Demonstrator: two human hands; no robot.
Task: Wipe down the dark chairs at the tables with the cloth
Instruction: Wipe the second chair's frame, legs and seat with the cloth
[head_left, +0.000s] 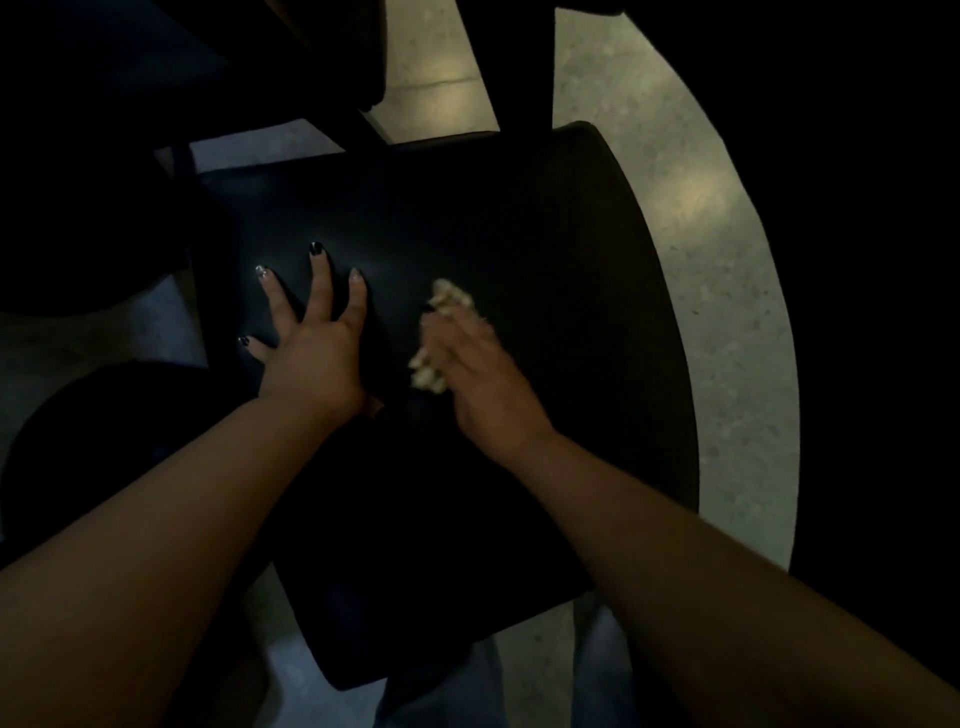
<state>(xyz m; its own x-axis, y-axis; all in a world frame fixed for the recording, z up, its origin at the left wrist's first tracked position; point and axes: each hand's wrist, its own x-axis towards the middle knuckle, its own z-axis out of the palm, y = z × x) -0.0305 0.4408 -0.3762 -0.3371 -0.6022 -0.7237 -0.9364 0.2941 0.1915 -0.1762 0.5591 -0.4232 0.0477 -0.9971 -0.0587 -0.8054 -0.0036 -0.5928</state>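
Observation:
A dark chair (519, 249) fills the middle of the view, seen from above, its smooth black surface facing me. My left hand (311, 343) lies flat on it with fingers spread and straight. Just to the right, my right hand (478, 384) grips a crumpled pale cloth (447, 301) and presses it against the chair surface. Bits of the cloth stick out above and left of the fingers.
Another dark chair or table part (197, 67) stands at the upper left, with dark legs (519, 62) rising at the top. A rounded dark shape (104, 441) sits at the lower left. Pale speckled floor (701, 218) shows around the chair's right edge.

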